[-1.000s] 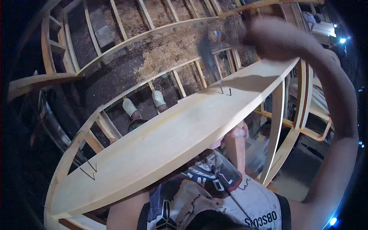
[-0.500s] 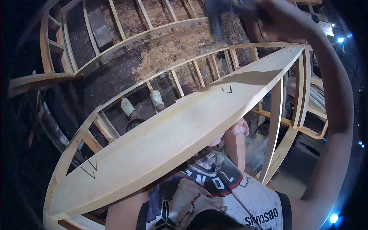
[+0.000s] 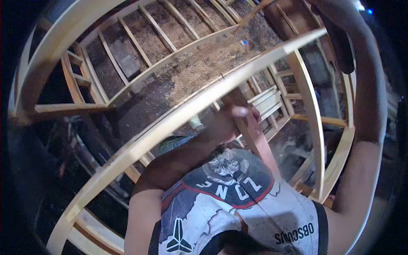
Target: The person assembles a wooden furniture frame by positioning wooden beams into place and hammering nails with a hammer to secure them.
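A long pale board (image 3: 182, 112) runs diagonally across the view, seen almost edge-on, with small nails (image 3: 222, 76) just showing at its far side. Below it, my left hand (image 3: 231, 121) is closed around an upright wooden post (image 3: 257, 142), its thumb on the near side. My right hand (image 3: 333, 6) is raised at the top right, partly cut off by the frame edge. It holds a dark tool (image 3: 342, 51), apparently a hammer, whose rounded handle end hangs below the hand. The tool's head is out of view.
Curved wooden frames with slats (image 3: 170, 51) stand beyond the board over a floor strewn with shavings (image 3: 199, 63). A curved upright rib (image 3: 312, 110) stands right of the post. A light-coloured shoe (image 3: 196, 123) shows beneath the board.
The view has tipped, so the board's broad face has turned to a narrow edge. My left hand and forearm have come into fuller view. My right hand swung up and right with the tool.
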Tool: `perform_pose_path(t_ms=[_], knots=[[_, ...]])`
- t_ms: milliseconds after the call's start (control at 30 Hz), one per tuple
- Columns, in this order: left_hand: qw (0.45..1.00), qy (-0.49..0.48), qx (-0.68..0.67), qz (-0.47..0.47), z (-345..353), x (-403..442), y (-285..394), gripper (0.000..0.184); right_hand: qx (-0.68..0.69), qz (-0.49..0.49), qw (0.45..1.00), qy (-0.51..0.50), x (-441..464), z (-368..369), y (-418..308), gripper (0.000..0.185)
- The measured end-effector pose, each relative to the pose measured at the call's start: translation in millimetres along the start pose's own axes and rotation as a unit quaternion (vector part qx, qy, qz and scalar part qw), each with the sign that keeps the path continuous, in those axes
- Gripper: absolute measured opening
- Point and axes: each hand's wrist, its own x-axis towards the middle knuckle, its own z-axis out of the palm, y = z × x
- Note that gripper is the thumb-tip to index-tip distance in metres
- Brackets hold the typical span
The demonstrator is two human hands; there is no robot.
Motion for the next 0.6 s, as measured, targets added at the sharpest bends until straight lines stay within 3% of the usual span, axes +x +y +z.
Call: perform_pose_path(t_ms=[33, 100, 133, 167, 233, 300, 433, 600], knots=[[0.998, 0.045, -0.043, 0.007, 8.2, -3.3, 3.0, 0.042, 0.1, 0.096, 0.99, -0.04, -10.9, -20.9, 9.4, 0.031], [0.998, 0.048, -0.033, 0.035, -4.8, -1.8, -1.0, 0.042, 0.083, -0.006, 0.995, 0.055, -59.3, -16.1, 27.2, 0.035], [0.998, 0.06, -0.014, 0.024, 11.3, -9.0, 7.4, 0.042, 0.183, 0.09, 0.975, 0.084, -84.7, -18.4, 16.3, 0.033], [0.989, 0.102, 0.003, 0.104, 17.2, -9.2, 2.4, 0.041, 0.218, 0.117, 0.965, 0.087, -102.4, -9.5, 32.1, 0.031], [0.99, 0.116, 0.044, 0.07, 25.6, -13.5, 8.4, 0.045, 0.287, 0.17, 0.937, 0.1, -138.2, 8.4, 63.6, 0.027], [0.978, 0.168, 0.047, 0.11, 33.5, -15.1, 3.6, 0.041, 0.308, 0.246, 0.917, 0.068, -174.7, 21.9, 86.5, 0.027], [0.982, 0.141, 0.076, 0.095, 35.7, -18.2, 4.5, 0.035, 0.292, 0.284, 0.912, 0.037, -223.1, 28.6, 99.3, 0.028], [0.977, 0.17, 0.079, 0.099, 34.2, -12.8, 4.7, 0.027, 0.253, 0.253, 0.933, 0.027, -237.3, 32.3, 113.6, 0.029]])
